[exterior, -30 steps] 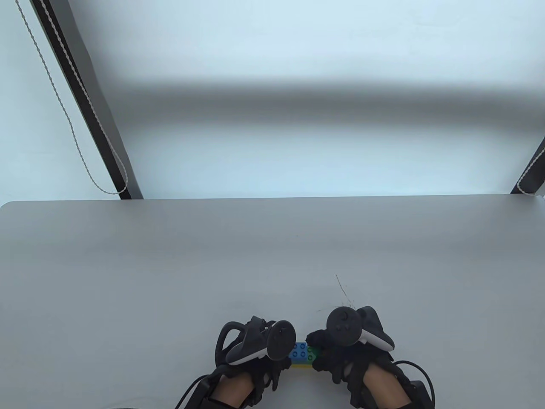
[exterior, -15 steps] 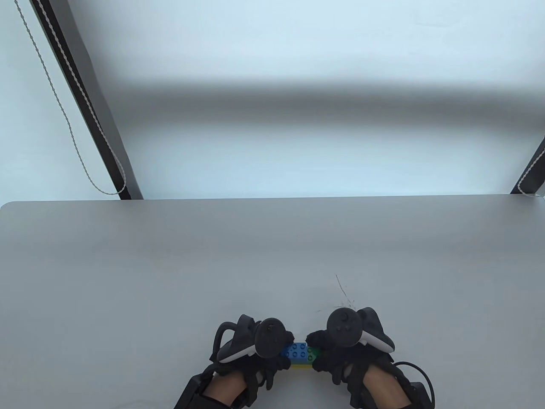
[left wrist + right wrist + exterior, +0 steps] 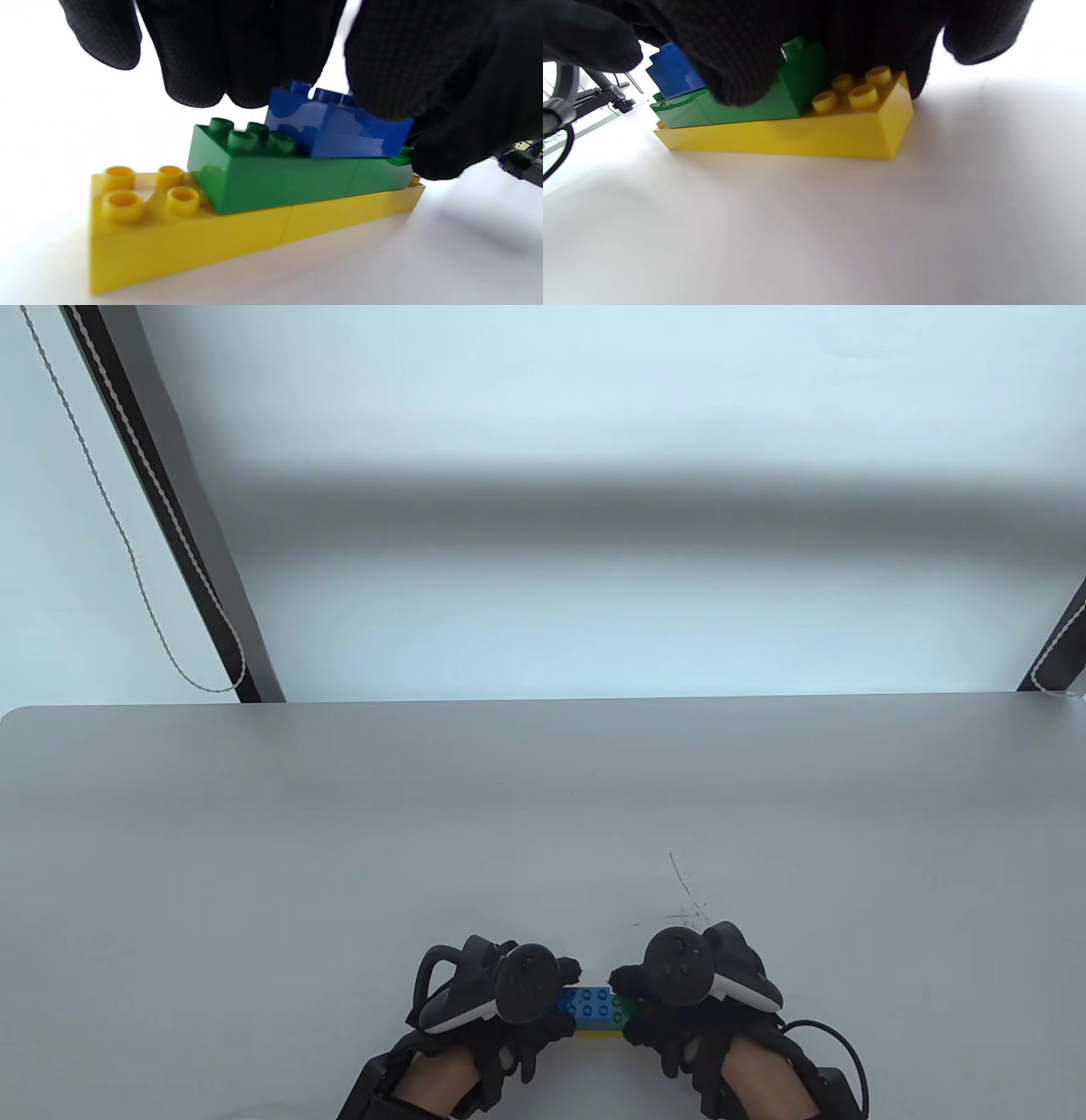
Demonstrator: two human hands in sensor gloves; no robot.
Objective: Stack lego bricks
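Glossy studded bricks (image 3: 271,186), knit-gloved hands (image 3: 679,993)

3 bricks stand stacked on the table (image 3: 254,857), between the left hand (image 3: 501,997) and right hand (image 3: 687,984). Bottom brick (image 3: 254,228) carries the middle brick (image 3: 746,110), pinched between right fingers (image 3: 738,63). Top brick (image 3: 339,131) sits just below the left fingertips (image 3: 199,72).

No legible text, labels, brands, numbers or signs appear on any surface in the three current views
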